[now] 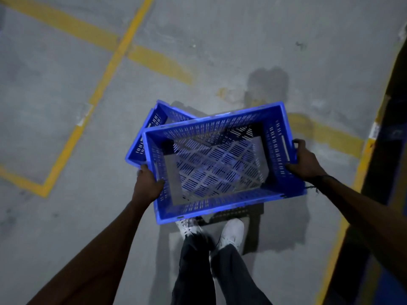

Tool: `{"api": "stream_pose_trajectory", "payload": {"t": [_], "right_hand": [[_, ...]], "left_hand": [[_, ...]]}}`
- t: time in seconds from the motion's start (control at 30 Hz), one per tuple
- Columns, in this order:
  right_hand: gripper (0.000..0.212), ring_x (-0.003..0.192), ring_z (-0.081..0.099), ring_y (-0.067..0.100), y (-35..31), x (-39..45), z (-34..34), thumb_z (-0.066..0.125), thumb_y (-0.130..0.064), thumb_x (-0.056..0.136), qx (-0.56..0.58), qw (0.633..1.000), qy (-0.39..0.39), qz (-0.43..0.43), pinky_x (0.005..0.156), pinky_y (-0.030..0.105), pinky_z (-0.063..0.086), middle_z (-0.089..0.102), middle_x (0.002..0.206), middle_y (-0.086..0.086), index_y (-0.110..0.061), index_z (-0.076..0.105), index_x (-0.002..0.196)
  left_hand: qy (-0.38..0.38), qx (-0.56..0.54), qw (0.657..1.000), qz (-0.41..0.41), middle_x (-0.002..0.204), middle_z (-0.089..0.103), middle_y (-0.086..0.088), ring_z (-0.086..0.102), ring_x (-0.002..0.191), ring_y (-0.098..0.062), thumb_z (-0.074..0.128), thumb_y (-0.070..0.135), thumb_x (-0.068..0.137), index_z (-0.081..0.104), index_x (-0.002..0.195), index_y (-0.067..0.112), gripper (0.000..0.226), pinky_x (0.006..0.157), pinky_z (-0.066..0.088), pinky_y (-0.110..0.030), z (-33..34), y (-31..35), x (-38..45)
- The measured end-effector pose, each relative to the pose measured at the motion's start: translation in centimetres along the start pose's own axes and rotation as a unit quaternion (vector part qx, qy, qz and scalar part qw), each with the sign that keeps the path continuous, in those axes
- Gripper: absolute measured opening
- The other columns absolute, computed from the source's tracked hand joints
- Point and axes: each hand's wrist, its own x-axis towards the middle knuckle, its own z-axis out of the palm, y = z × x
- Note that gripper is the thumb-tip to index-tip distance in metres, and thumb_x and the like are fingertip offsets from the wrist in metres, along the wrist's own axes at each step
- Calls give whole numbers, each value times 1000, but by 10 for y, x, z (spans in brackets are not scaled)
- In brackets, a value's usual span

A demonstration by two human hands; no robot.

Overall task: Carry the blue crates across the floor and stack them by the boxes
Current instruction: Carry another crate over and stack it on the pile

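Note:
An empty blue slotted crate (220, 208) hangs level above the concrete floor, held by both short ends. My left hand (148, 183) grips its left rim, thumb inside the wall. My right hand (305, 160) holds the right rim near the handle slot. A second blue crate (154, 122) sits beneath it, skewed to the left, with only its far left corner showing. Whether the lower crate rests on the floor or hangs with the upper one, I cannot tell.
Grey concrete floor with yellow painted lines (103, 84) crossing at the left and another yellow line (352, 188) at the right. A dark structure (387, 172) runs along the right edge. My white shoes (231, 234) and dark trousers are below the crate.

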Motion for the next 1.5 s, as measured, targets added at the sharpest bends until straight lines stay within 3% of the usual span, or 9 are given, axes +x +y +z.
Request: {"api": "stream_pose_trajectory", "payload": {"t": [0.07,0.2,0.4,0.63,0.83,0.97,1.13,1.3,1.5], "right_hand": [[75,86,63,35,2,4,7,73,-9,82,30,999,15,2,78,48,54,62,110,18,-9,25,140],[71,87,61,34,0,2,3,70,-9,86,87,996,4,32,83,53,55,57,105,8,-15,24,139],[71,84,64,29,-18,-33,-16,68,-10,88,111,993,-28,30,70,41,54,57,109,6,-21,22,141],[74,85,65,33,-75,-138,-63,72,-11,86,90,994,-52,31,77,47,57,58,105,9,-17,22,139],[74,91,67,36,-137,-237,-113,73,-15,84,67,995,-78,6,82,50,57,61,110,15,-14,21,136],[73,88,65,34,-188,-288,-140,72,-15,84,64,994,-84,-40,78,43,54,63,106,14,-13,22,137],[63,69,64,23,-252,-336,-161,71,-15,85,94,993,-35,-69,56,31,46,62,80,3,-17,29,132],[49,76,63,33,-320,-363,-160,71,-24,86,170,979,61,-94,67,34,45,62,83,11,-11,41,124],[35,77,60,33,-408,-389,-126,65,-34,91,243,952,134,-132,68,33,40,55,72,1,-15,49,117]], "left_hand": [[14,-21,1000,-1,115,55,-35,57,106,-50,68,3,87,41,117,-10,43,75,42,-45,4,2,3],[27,-39,999,1,105,60,-32,61,95,-49,62,-3,86,33,105,5,36,68,35,-38,-5,4,1],[38,-43,998,-8,102,62,-29,63,92,-47,61,-3,85,39,120,-4,41,68,37,-38,-55,10,-27],[64,-61,996,15,88,59,-20,60,78,-39,55,15,80,43,127,-3,52,63,38,-37,-179,31,-125],[94,-63,992,52,83,65,-20,63,70,-37,56,10,88,38,136,4,52,58,46,-43,-302,37,-227],[144,-64,984,80,82,66,-19,62,72,-37,54,16,90,35,142,4,56,60,42,-39,-369,30,-294],[183,-87,977,63,86,67,-18,64,71,-37,48,27,85,30,145,9,65,61,48,-41,-421,-1,-360],[210,-153,965,30,94,66,-12,62,71,-31,53,5,96,30,146,10,55,64,45,-37,-444,-41,-395],[242,-293,925,-23,94,69,-3,70,79,-30,49,34,87,35,142,29,57,73,57,-45,-451,-115,-414]]}}
